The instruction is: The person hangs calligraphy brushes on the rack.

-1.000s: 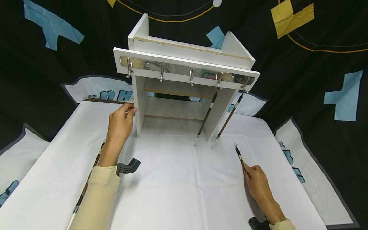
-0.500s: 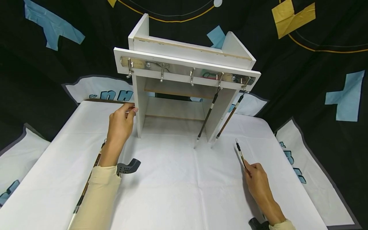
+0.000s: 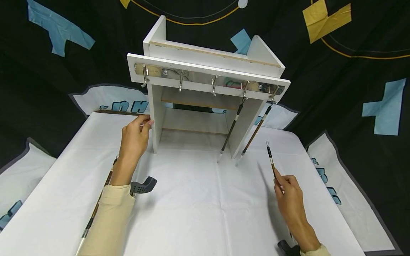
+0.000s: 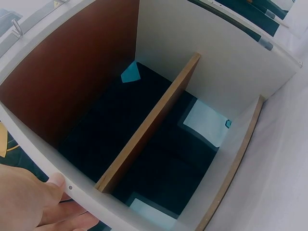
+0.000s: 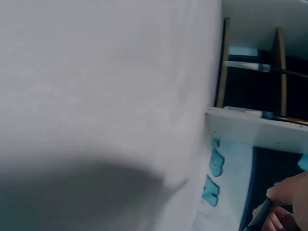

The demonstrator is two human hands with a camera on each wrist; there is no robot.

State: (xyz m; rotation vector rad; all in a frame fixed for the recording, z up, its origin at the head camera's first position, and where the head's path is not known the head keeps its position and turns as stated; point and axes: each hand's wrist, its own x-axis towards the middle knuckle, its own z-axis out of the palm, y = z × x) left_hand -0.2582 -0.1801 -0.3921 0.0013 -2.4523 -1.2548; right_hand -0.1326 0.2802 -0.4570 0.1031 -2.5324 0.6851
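Right hand (image 3: 288,188): pinches brush (image 3: 271,161), loop up.
Left hand (image 3: 136,137): grips shelf (image 3: 205,76) side.
Tip: lift loop to 11 o'clock, onto free hook (image 3: 213,85).

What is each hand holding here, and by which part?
The right hand pinches a brush by its lower handle; the left hand grips the white stand at its side panel's edge.

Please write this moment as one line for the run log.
left hand: holds shelf side panel | right hand: pinches brush, loop end up | hooks: two brushes hanging, three free
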